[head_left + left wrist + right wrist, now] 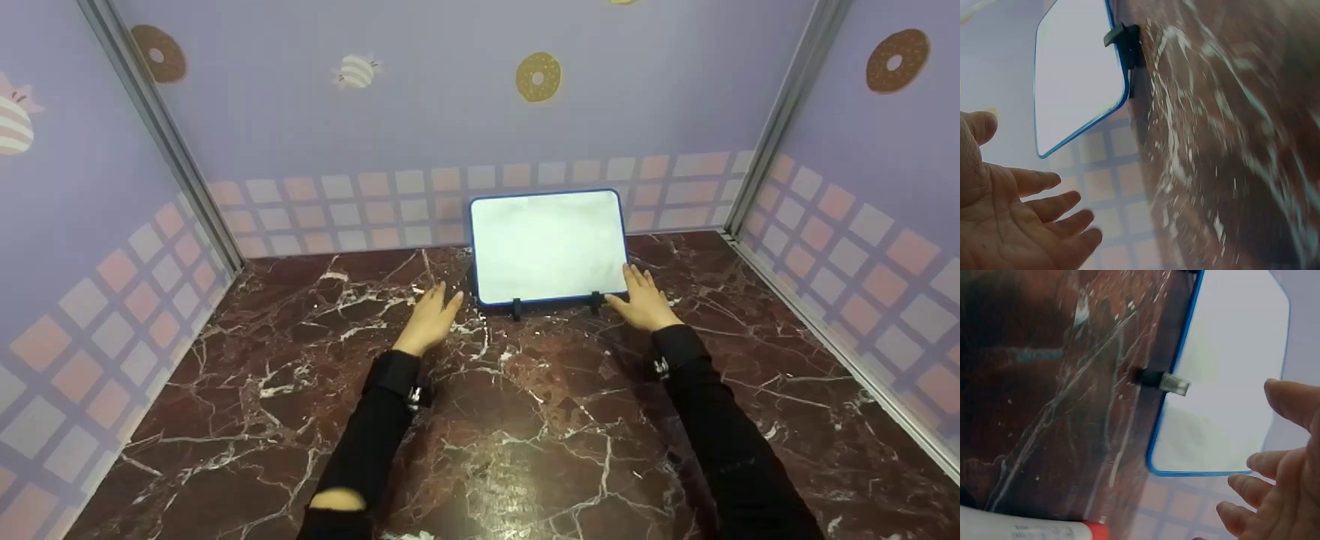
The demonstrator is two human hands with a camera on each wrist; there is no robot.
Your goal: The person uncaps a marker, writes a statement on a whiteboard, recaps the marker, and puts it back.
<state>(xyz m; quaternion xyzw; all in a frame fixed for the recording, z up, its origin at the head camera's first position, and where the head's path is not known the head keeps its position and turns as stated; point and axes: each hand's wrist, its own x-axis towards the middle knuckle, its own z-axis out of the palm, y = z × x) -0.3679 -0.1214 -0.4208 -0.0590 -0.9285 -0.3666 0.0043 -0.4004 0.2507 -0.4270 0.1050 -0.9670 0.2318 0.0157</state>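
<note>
A small whiteboard (550,246) with a blue frame stands tilted back near the rear wall, its lower edge in two black holders (517,308). To its left is my left hand (431,319), fingers extended and apart from the board; the left wrist view shows the bare palm and spread fingers. My right hand (643,300) is by the board's lower right corner, thumb near the right holder (1165,382). Its fingers look relaxed and hold nothing. Whether they touch the frame I cannot tell.
A white tube with a red end (1095,531) lies at the lower left of the right wrist view; I cannot make it out in the head view. Patterned panels (360,135) enclose the dark marbled table (525,420) at the back and both sides.
</note>
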